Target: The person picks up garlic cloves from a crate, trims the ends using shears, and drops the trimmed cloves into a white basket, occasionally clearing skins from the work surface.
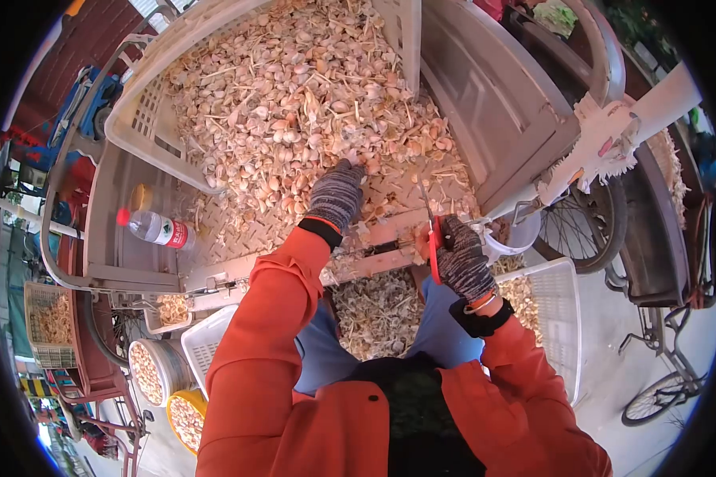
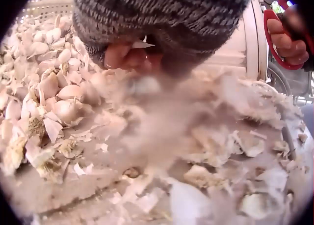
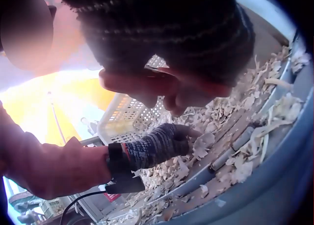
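My left hand (image 1: 338,193), in a grey knitted glove with bare fingertips, is low over the front of a big heap of garlic (image 1: 286,119). Its fingers curl around a pale piece of garlic (image 3: 203,144), which is partly hidden by the glove in the left wrist view. To the right, my gloved right hand (image 1: 465,262) grips scissors (image 1: 435,250) by their red handles. The blades point forward over the edge of the cart bed. In the left wrist view, fingers pass through the red handle loop (image 2: 270,38).
Loose skins and stalks litter the metal cart bed (image 1: 215,258). A plastic bottle (image 1: 155,229) lies at its left, near a white crate (image 1: 155,151). Below stand a yellow bucket (image 1: 171,397) of cloves and another white crate (image 1: 557,318). A bicycle (image 1: 668,374) is at right.
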Demonstrator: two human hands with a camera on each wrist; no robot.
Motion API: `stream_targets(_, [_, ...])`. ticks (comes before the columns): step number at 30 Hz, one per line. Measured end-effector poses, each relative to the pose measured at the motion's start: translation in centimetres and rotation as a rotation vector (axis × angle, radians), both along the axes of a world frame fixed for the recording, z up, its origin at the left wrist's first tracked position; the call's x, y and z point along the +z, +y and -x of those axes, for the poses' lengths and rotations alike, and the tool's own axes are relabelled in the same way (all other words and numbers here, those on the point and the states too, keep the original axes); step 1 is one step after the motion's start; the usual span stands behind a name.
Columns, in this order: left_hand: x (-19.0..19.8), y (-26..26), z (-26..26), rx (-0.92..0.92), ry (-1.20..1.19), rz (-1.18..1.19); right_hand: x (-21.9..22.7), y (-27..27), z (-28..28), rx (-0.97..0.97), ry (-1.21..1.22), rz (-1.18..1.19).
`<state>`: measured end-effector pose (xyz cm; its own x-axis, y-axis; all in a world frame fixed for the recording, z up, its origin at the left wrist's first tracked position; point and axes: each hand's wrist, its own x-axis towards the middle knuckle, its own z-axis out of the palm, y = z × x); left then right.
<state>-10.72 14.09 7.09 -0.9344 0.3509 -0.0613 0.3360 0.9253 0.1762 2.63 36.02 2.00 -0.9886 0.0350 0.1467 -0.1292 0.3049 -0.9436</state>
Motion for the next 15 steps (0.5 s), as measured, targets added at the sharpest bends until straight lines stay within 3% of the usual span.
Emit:
stream_targets(2, [-0.3, 0.2, 1.1, -0.023, 0.006, 0.069, -1.2, 0.9, 0.0, -0.093, -0.122, 0.117])
stream_targets(5, [0.3, 0.1, 1.0, -0.066, -0.019, 0.097, 1.2, 1.7, -0.8, -0.081, -0.076, -0.022])
stream_targets(8, [2.0, -0.1, -0.5, 0.172, -0.140, -0.423, 0.9, 1.9, -0.9, -0.117, 0.052, 0.003])
stream_targets(10, [1.4, -1.3, -2.8, 0.296, -0.520, -1.402, 0.6, 1.9, -1.0, -0.127, 0.146, -0.136])
stream_targets(12, [0.1, -1.3, -5.8, 0.317, -0.646, -1.930, 4.7, 0.9, -1.9, -0.048, 0.071, -0.222])
stream_targets(13, [0.2, -0.8, -7.0, 0.233, -0.739, -2.174, 6.2, 0.2, -2.4, 0.031, -0.011, -0.312])
stream_targets(14, [0.4, -0.5, -8.4, 0.489, -0.765, -2.303, 6.4, -0.4, -2.9, 0.034, -0.015, -0.313])
stream_targets(15, [0.7, -0.6, -9.6, 0.509, -0.802, -2.360, 6.6, -0.9, -3.3, 0.043, 0.010, -0.293])
